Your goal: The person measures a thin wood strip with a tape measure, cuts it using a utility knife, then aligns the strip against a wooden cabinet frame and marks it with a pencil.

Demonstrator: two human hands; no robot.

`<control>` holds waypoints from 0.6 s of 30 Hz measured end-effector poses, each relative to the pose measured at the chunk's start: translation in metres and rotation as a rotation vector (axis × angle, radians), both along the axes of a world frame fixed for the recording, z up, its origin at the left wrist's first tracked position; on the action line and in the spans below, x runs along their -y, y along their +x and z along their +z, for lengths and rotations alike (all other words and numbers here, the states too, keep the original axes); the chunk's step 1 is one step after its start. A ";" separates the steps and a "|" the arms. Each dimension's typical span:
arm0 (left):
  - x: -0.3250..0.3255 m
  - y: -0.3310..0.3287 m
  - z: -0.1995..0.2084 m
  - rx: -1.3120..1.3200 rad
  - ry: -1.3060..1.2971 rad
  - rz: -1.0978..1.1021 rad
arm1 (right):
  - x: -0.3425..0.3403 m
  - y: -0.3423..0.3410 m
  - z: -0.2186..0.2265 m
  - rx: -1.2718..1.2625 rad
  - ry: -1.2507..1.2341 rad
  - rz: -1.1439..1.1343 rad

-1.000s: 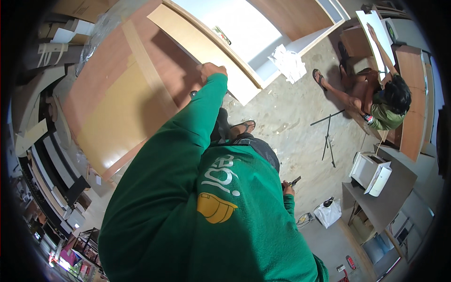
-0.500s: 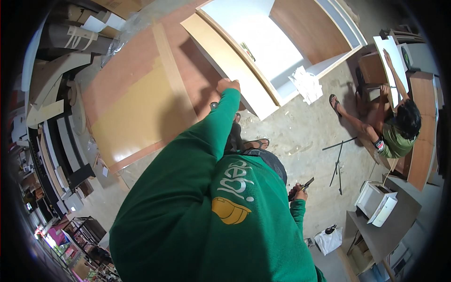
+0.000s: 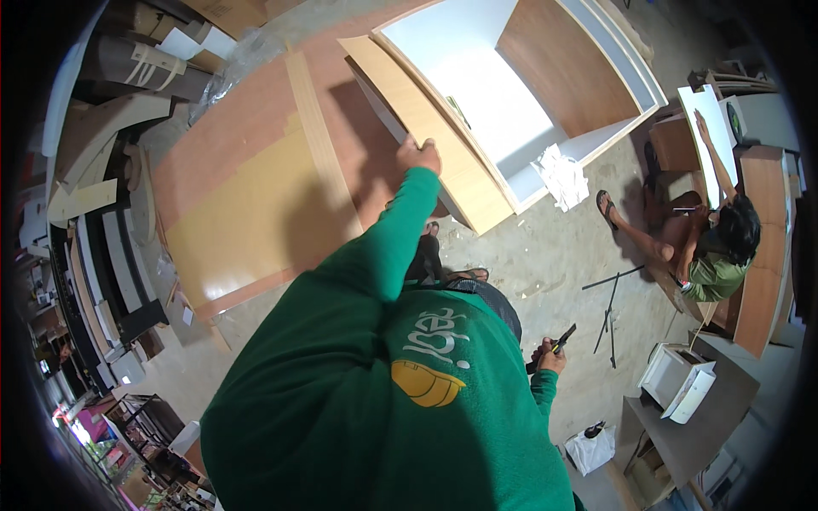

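My left hand (image 3: 419, 156) reaches forward, its fingers wrapped over the near edge of a long light-wood board (image 3: 454, 167). The board lies tilted along the side of a large cabinet (image 3: 558, 72) with white and brown inner faces. Part of the board's underside and the fingertips beneath it are hidden. Low at my right side, my right hand (image 3: 548, 358) holds a yellow and black utility knife (image 3: 562, 339), pointing up and away from the board.
A brown and yellowish sheet (image 3: 247, 204) lies at the left. Crumpled white paper (image 3: 561, 177) hangs at the cabinet's corner. At the right a co-worker (image 3: 720, 247) sits handling a white board (image 3: 703, 140). Thin black strips (image 3: 607, 319) lie on the floor near a grey table (image 3: 694, 434).
The board has tipped, showing more of its light-wood face and less white, with my left hand still on it. The knife has turned and risen slightly. The co-worker's lower arm has moved.
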State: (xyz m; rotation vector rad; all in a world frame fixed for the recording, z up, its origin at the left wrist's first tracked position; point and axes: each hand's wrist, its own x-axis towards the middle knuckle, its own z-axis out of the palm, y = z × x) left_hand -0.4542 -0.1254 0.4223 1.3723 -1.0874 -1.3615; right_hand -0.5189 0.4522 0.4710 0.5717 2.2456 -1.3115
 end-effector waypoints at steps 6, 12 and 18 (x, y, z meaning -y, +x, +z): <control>0.034 0.129 0.062 -0.188 0.045 -0.300 | 0.067 -0.043 0.041 -0.196 -0.124 0.108; 0.075 0.194 0.147 -0.106 0.200 -0.726 | 0.153 -0.109 0.102 -0.335 -0.242 0.143; 0.077 0.183 0.196 -0.086 0.243 -0.989 | 0.220 -0.144 0.171 -0.377 -0.432 0.266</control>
